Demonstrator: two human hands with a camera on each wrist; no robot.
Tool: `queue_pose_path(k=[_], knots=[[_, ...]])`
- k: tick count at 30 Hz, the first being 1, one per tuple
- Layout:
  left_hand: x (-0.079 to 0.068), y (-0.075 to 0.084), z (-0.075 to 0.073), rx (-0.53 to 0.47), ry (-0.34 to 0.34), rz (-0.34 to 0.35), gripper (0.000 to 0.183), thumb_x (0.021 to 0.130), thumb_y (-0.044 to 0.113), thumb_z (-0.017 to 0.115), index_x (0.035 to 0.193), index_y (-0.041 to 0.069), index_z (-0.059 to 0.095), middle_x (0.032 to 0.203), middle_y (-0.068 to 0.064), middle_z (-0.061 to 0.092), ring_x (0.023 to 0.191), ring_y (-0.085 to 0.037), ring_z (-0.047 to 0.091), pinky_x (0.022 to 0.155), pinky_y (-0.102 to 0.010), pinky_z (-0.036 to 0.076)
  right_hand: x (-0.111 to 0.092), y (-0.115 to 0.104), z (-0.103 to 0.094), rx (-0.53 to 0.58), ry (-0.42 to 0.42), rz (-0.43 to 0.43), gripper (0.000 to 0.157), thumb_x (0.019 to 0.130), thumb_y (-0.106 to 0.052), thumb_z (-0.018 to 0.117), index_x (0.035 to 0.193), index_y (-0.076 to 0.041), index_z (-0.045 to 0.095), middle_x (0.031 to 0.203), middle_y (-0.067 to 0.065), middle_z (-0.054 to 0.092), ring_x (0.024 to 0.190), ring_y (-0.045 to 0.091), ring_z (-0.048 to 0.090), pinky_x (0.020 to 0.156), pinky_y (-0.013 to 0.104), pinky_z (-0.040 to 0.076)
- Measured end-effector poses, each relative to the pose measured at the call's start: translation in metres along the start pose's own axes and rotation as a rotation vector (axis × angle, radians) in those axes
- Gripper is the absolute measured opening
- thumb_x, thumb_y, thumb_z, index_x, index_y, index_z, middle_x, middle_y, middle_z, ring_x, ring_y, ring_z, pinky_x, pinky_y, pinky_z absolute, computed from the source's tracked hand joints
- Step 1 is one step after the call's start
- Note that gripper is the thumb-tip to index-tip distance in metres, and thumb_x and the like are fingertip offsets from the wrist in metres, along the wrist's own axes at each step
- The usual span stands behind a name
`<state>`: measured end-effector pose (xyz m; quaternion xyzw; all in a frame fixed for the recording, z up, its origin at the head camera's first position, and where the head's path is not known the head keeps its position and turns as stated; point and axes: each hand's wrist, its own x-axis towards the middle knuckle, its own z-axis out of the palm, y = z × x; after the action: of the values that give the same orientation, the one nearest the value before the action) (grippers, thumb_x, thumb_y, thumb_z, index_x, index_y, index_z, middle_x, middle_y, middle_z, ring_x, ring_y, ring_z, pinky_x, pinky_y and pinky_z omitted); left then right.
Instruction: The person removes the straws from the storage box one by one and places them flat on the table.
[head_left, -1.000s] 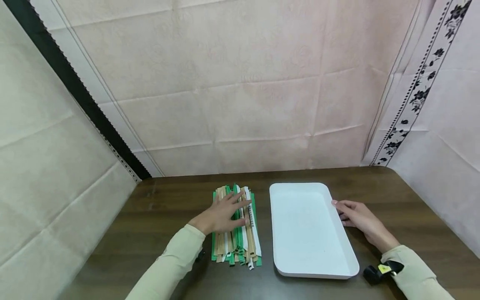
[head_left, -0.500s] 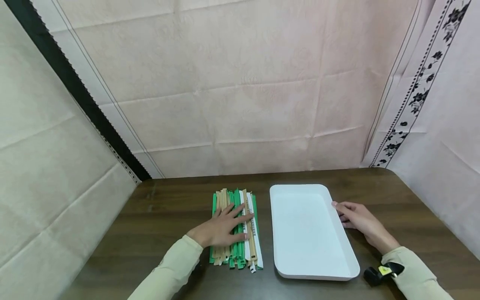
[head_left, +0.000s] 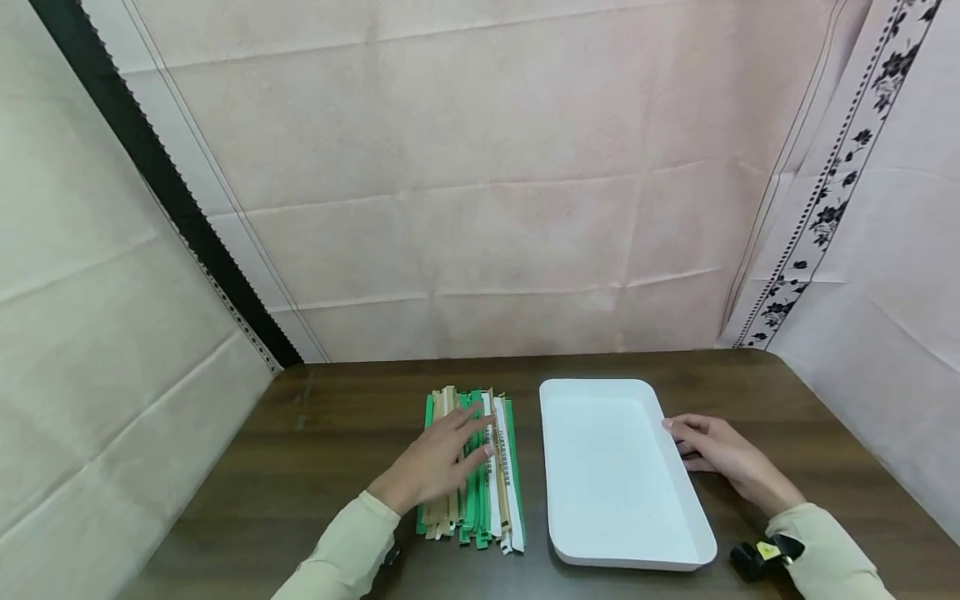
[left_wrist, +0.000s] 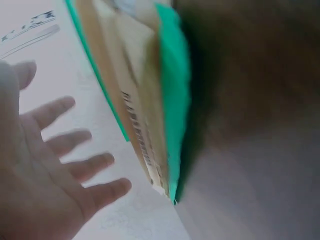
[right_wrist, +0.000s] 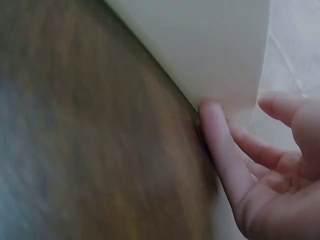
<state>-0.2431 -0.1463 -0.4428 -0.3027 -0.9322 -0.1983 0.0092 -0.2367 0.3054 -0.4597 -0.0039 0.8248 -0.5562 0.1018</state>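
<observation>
A stack of long slim paper packets (head_left: 513, 492), green, tan and white like wrapped chopsticks, lies lengthwise on the table. Above it hovers my left hand (head_left: 435, 462), fingers spread and holding nothing. In the left wrist view that hand (left_wrist: 45, 180) is apart from the printed packets (left_wrist: 135, 95). To the right of the stack lies a shallow white tray (head_left: 611, 483). My right hand (head_left: 723, 454) holds the tray's right edge; in the right wrist view its thumb is at the rim and a finger (right_wrist: 215, 125) lies against the outer wall (right_wrist: 215, 55).
The brown wooden table (head_left: 330, 442) is bordered by pale cloth walls (head_left: 480, 208) at the back and both sides. A black wrist device (head_left: 750, 558) sits on the right sleeve. A narrow strip of table separates the packets from the tray.
My left hand has lifted off the packets, drawing slightly back and left. The packets lie a little more evenly spread than a second ago. The right hand stays at the tray edge.
</observation>
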Motion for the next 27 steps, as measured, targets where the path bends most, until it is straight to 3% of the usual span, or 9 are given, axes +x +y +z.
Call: queue_pose_path(k=[3,9,16,21,27], knots=[[-0.001,0.002,0.001,-0.065,0.066,-0.062,0.058,0.112,0.052,0.045,0.161,0.020,0.047,0.172,-0.012,0.029,0.157,-0.042,0.027,0.121,-0.066,0.032,0.003,-0.006,0.001,0.001,-0.015,-0.014,0.052,0.110,-0.031,0.059,0.139,0.012,0.055,0.119,0.016,0.069,0.100,0.021,0.070,0.084,0.037,0.064],[-0.002,0.006,0.009,-0.260,0.129,-0.197,0.062,0.111,0.056,0.043,0.159,0.017,0.049,0.172,-0.015,0.027,0.158,-0.041,0.025,0.121,-0.068,0.030,0.003,-0.014,0.013,-0.020,-0.033,-0.022,0.045,0.111,-0.025,0.057,0.135,0.012,0.057,0.113,0.015,0.071,0.098,0.023,0.071,0.082,0.041,0.065],[0.001,0.011,0.006,-0.264,0.207,-0.218,0.060,0.111,0.051,0.048,0.158,0.014,0.050,0.171,-0.018,0.030,0.158,-0.042,0.025,0.121,-0.068,0.030,0.003,-0.020,0.024,-0.044,0.010,-0.022,0.045,0.110,-0.027,0.059,0.134,0.012,0.058,0.112,0.016,0.071,0.097,0.024,0.072,0.080,0.041,0.065],[0.003,0.011,0.003,-0.167,0.157,-0.204,0.060,0.110,0.044,0.056,0.158,0.010,0.048,0.168,-0.025,0.032,0.155,-0.046,0.030,0.121,-0.070,0.027,0.003,-0.023,0.026,-0.052,0.020,-0.014,0.047,0.110,-0.028,0.059,0.135,0.013,0.058,0.114,0.016,0.071,0.097,0.023,0.071,0.081,0.041,0.065],[0.002,0.008,0.003,-0.157,0.060,-0.226,0.068,0.105,0.039,0.067,0.161,0.008,0.044,0.169,-0.027,0.028,0.155,-0.046,0.029,0.118,-0.070,0.032,0.003,-0.026,0.031,-0.048,0.042,-0.021,0.050,0.110,-0.029,0.060,0.136,0.014,0.057,0.115,0.018,0.071,0.097,0.023,0.071,0.081,0.040,0.065]])
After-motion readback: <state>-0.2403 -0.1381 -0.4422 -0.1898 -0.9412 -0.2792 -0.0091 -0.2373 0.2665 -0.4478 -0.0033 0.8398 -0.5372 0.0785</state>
